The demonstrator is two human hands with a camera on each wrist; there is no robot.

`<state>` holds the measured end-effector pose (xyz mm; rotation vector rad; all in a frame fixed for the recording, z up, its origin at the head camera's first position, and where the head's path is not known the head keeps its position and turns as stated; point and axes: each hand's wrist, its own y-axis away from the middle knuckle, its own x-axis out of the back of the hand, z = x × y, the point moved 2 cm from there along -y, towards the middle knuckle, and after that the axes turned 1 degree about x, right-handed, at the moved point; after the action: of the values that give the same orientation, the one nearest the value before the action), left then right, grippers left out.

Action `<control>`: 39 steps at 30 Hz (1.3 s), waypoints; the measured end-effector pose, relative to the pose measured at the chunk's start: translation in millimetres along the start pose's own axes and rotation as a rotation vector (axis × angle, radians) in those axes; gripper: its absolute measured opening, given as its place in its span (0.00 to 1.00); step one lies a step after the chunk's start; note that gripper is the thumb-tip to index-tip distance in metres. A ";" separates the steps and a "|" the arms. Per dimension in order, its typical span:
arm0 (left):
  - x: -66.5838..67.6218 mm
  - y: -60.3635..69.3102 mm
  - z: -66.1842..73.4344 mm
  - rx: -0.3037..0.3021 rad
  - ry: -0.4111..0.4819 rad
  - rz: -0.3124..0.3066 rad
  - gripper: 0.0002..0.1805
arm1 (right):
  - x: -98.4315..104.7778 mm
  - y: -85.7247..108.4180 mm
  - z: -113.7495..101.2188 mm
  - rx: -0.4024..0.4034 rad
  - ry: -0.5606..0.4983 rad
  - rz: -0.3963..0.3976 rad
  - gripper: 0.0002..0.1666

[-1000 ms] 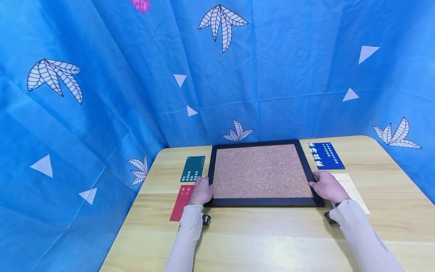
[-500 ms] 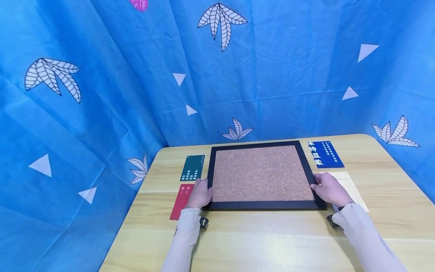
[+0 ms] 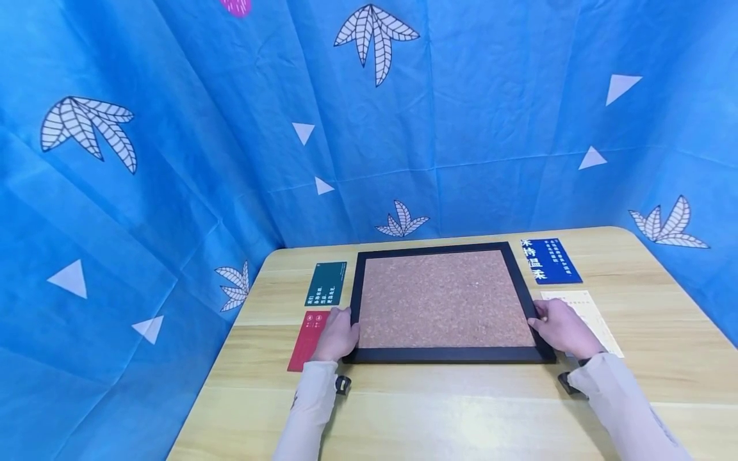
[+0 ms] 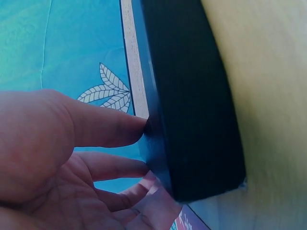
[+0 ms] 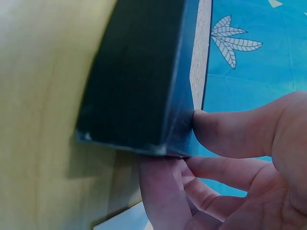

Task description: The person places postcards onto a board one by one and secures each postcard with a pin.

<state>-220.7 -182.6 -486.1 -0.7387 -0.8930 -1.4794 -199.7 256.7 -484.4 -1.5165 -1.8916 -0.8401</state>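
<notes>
A black frame (image 3: 450, 355) around a brown cork panel (image 3: 441, 301) lies at the middle of the wooden table. The left hand (image 3: 336, 334) grips its left side near the front corner, thumb on the frame's edge. At the opposite side the right hand (image 3: 564, 328) grips the frame near the front right corner. In the left wrist view, thumb and fingers of the left hand (image 4: 72, 153) pinch the dark frame edge (image 4: 192, 105). The right wrist view has the right hand (image 5: 240, 163) pinching the other corner (image 5: 134, 86), with a finger beneath it.
Left of the frame lie a green card (image 3: 326, 283) and a red card (image 3: 305, 342). To its right are a blue card (image 3: 551, 261) and a cream card (image 3: 594, 320), partly behind the right hand. A blue patterned curtain (image 3: 490, 115) hangs behind the table (image 3: 438, 410).
Both hands have moved the frame a little toward the table's front, keeping their grip on its sides. The cards have stayed in place.
</notes>
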 end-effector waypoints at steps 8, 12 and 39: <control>-1.2 5.9 -1.7 0.030 -0.013 -0.026 0.23 | -4.2 6.9 1.9 0.003 0.009 0.011 0.22; -1.6 9.7 -2.4 0.041 -0.008 -0.022 0.24 | -4.5 11.0 2.1 0.011 0.007 0.015 0.23; -1.5 24.1 -7.4 0.042 0.050 -0.055 0.26 | -5.6 26.8 2.1 0.018 0.012 0.025 0.28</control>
<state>-196.2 -188.4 -488.4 -0.6482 -0.9105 -1.5163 -172.4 259.2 -486.7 -1.5181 -1.8627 -0.8169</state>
